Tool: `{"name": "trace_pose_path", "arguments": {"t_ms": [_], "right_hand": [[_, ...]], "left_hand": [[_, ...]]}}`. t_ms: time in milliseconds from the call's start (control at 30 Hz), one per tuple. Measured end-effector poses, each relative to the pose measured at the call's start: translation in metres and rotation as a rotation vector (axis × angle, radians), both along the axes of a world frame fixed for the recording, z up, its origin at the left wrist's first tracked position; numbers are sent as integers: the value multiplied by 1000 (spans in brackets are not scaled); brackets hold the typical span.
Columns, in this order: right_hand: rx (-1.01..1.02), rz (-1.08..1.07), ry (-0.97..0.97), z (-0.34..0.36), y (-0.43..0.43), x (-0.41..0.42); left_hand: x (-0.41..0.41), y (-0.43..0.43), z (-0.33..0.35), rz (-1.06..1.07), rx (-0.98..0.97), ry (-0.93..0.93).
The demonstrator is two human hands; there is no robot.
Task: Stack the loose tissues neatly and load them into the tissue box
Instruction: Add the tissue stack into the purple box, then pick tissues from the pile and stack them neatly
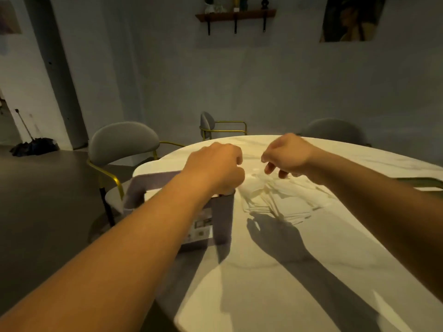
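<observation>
Table [299,279]: round, white marbled top, lit from the right; arm shadows fall across it.
Box [224,221]: grey, at the table's left edge, top open, printed label on the near face.
Tissues [287,200]: loose, overlapping pile, flat on the table just right of the box, not in it.
Left hand [215,166]: over the box's far right corner, fingers curled into a fist; whether it grips anything cannot be told.
Right hand [287,156]: above the pile's far edge, fingers curled downward; a pinch on a tissue cannot be confirmed.
Chairs [123,142]: grey, brass frames, behind the table.
Shelf [236,15]: on the far wall, small items on it.
</observation>
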State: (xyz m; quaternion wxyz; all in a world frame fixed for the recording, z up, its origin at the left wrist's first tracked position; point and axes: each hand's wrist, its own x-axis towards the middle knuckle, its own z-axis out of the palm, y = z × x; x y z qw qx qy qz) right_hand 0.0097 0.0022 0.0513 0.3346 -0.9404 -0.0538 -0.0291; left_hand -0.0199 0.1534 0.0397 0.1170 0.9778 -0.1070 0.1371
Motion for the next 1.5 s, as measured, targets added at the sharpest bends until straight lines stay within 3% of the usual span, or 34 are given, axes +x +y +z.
{"name": "trace_pose_path", "arguments": {"t_ms": [233, 433, 700, 867, 967, 1233, 1500], "right_hand": [[-132, -195, -70, -55, -95, 12], [-185, -238, -110, -107, -153, 15], [-504, -155, -270, -133, -163, 28], [-651, -107, -140, -133, -165, 41], [-611, -88, -88, -135, -168, 47], [-362, -188, -261, -136, -171, 33], [-371, -260, -289, -133, -168, 0]], "left_hand": [[7, -93, -39, -85, -116, -26], [20, -129, -80, -68, -153, -42], [41, -143, -110, -23, -210, -152], [50, -141, -112, -57, -281, -171], [51, -139, -114, -81, -328, -149], [46, -138, -117, -145, -480, -187], [23, -136, -117, -222, -397, -147]]}}
